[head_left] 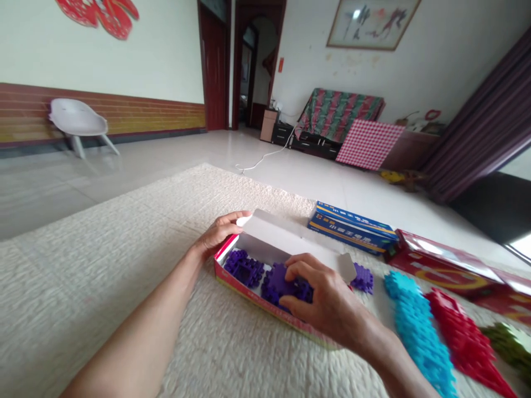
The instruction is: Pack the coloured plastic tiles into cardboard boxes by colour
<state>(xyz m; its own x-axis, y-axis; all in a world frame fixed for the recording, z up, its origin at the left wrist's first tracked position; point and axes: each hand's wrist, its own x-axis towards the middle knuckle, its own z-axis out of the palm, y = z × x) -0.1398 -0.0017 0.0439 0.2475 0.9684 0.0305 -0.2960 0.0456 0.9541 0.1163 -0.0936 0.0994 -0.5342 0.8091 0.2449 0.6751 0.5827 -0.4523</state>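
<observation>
While the hands (216,235) (321,283) grip a box flap (244,220) and purple blocks (276,279), a cream mat (145,215) overlies pale tiles (161,155).

Living room: curtain (477,110), framed picture (373,25)

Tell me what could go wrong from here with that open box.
The flap at the lid's right end stands near the right hand, so it might catch and bend as that hand lifts out.

One purple piece appears to lie outside the box, so it could be overlooked.

The right forearm looks close to the turquoise pieces; a sideways swing might knock them.
</observation>
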